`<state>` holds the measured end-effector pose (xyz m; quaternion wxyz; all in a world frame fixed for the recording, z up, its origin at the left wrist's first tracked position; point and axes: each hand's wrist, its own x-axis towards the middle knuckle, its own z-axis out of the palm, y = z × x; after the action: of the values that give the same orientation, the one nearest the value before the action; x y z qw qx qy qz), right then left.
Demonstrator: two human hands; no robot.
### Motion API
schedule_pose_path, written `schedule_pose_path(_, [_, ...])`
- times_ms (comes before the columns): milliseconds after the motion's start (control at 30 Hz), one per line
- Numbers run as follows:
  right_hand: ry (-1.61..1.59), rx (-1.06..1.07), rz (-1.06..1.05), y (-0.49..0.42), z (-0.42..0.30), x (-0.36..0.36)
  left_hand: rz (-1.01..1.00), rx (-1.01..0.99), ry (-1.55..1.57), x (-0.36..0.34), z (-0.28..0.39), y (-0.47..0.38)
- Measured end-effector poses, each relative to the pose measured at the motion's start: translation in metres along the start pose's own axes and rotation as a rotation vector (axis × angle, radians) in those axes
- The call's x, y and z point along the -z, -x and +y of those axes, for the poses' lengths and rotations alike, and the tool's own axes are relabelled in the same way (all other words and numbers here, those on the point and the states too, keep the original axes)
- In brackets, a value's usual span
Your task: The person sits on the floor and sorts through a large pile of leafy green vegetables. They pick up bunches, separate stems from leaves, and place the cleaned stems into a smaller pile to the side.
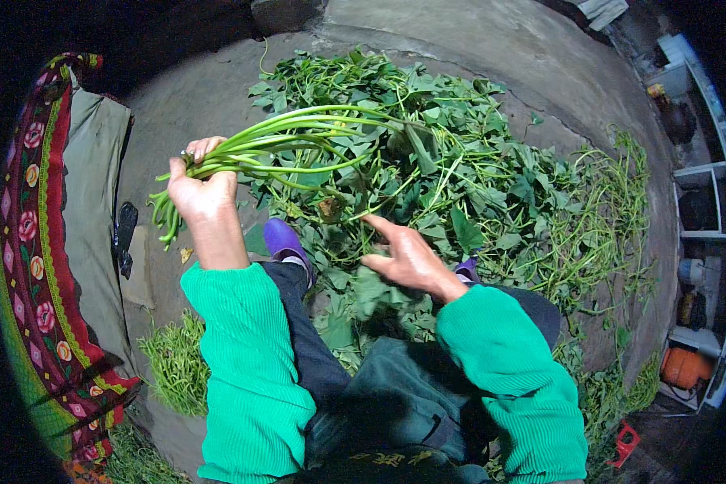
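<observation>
My left hand (202, 181) grips a bunch of long green leaf stalks (290, 130). Their cut ends stick out to the left of the fist, and the far ends arch right over the leaf heap. A few leaves (420, 148) still hang at those far ends, one of them with a browned patch (330, 209). To the right, my right hand (405, 254) has its index finger stretched out and thumb apart. Its fingertip is close to a thin stem; whether they touch is unclear. Just below that hand is a blurred green leaf (372, 290).
A broad heap of leafy vines (478, 175) covers the floor around my purple shoes (284, 239). Stripped vines (611, 224) lie at right. A pile of stalks (175, 363) sits at lower left, near a bed with a flowered cover (36, 224). Shelving (702, 233) stands far right.
</observation>
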<state>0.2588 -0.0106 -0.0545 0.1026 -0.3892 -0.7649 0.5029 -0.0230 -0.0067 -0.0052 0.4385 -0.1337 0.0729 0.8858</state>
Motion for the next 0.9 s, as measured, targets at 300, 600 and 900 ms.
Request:
schedule_pose_path(300, [0.005,-0.031,0.018,-0.039,-0.009,-0.016,0.002,0.076,0.035,-0.001,-0.016,0.006])
schedule_pose_path(600, [-0.068,0.015,-0.132,-0.011,0.012,0.008,0.000,-0.052,0.034,-0.001,0.035,-0.007])
schedule_pose_path(900, [-0.033,0.063,0.065,-0.006,0.006,0.015,-0.007,-0.020,0.036,0.003,0.041,-0.008])
